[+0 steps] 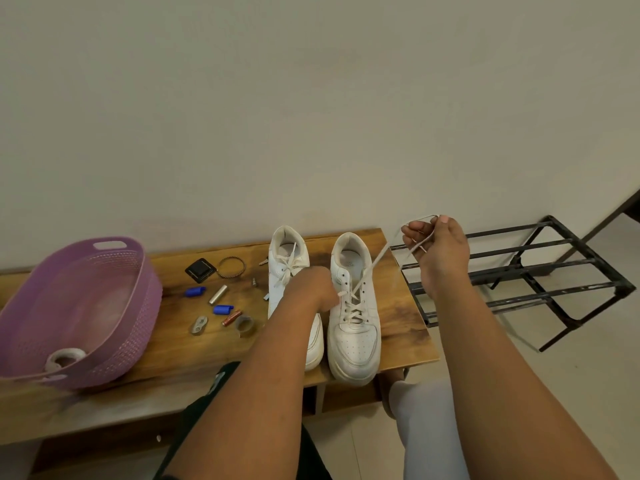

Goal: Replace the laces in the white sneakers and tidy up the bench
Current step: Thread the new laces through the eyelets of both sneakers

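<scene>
The right sneaker (pixel 354 313) stands near the bench (pixel 398 334) end, beside its pair (pixel 291 282). The right hand (pixel 438 247), raised past that sneaker's heel, grips the lace (pixel 372 268) drawn taut from an upper eyelet. The left hand (pixel 320 289) rests at the sneaker's near eyelets; whether it pinches anything I cannot tell. Best to steady the sneaker there and pull evenly, keeping the lace flat.

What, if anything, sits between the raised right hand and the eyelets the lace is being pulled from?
Nothing visible. The lace runs in open air from the right sneaker to the right hand. The left hand touches that sneaker's left side, off that line.
</scene>
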